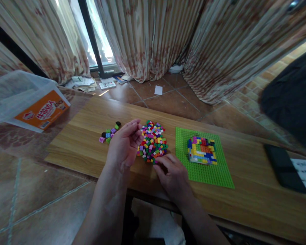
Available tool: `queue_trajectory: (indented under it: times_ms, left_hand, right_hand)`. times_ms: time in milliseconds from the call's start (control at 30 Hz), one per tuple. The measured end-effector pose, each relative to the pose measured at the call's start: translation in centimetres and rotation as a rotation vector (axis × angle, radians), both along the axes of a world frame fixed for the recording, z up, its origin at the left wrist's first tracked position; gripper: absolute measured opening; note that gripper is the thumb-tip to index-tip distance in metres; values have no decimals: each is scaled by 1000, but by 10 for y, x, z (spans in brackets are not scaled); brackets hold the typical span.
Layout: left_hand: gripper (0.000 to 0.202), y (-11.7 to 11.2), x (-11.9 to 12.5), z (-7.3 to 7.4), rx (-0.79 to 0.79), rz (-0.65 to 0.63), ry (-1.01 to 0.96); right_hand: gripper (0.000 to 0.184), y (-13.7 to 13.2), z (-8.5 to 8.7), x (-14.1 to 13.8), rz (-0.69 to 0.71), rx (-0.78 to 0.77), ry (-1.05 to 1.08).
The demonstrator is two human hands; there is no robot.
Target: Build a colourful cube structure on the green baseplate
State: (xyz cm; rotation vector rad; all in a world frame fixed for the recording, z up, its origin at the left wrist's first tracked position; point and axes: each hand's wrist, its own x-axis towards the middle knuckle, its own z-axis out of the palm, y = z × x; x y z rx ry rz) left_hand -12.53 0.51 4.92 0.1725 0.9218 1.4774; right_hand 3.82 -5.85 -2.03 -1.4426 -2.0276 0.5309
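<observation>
A loose pile of small multicoloured toy bricks (153, 139) lies on the wooden table between my hands. My left hand (126, 143) hovers at the pile's left side, palm turned inward, fingers curled together; whatever they may hold is hidden. At the near edge of the pile, my right hand (173, 175) has thumb and forefinger closed on a small brick, partly covered by the fingertips. To the right, a green baseplate (206, 177) carries a blocky multicoloured brick build (202, 150). A smaller group of bricks (108, 135), purple, green, blue and black, sits left of my left hand.
A clear plastic tub (28, 98) with an orange label stands at the far left. A dark flat device (284, 168) and a printed sheet (304, 173) are at the table's right. Papers (83, 83) lie on the floor by the curtains (153, 37). Dark cloth (293, 95) shows at right.
</observation>
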Motion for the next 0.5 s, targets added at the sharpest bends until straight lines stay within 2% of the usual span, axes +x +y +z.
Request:
queue_trajectory:
  times_ms: [500]
  left_hand:
    - [14,0,4,-1,7,-32,5]
  right_hand:
    - [6,2,0,-1,-30,6,-67]
